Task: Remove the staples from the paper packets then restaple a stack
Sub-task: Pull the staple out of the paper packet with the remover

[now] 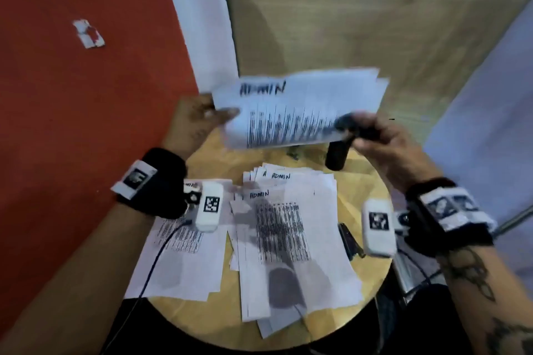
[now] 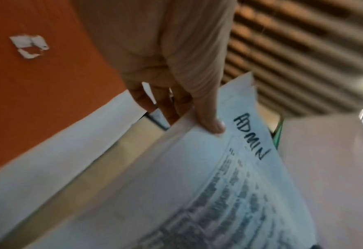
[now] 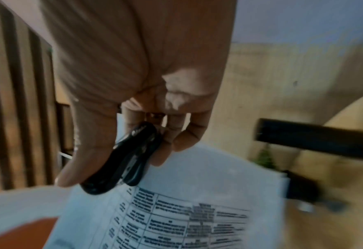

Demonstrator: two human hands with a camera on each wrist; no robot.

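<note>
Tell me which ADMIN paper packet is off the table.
The packet held up between both hands; the other ADMIN sheets lie flat on the round table.

Orange wall [image 1: 86, 95], white trim [image 1: 202, 8], beige floor [image 1: 346, 23], round wooden table [image 1: 372, 181]

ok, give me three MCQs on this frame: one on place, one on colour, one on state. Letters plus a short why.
1. Where is the ADMIN packet?
A. held up over the round table
B. flat on the floor
C. pinned to the wall

2. What colour is the staple remover?
A. red
B. black
C. white

3. What is the left hand doing?
A. resting open on the table
B. pinching the packet's corner
C. holding a pen

Key: 1 A, the head view shows the packet raised between both hands above the loose sheets. 2 B, the right wrist view shows a black tool in the right hand. 3 B, the left wrist view shows the thumb on top beside the word ADMIN.
</note>
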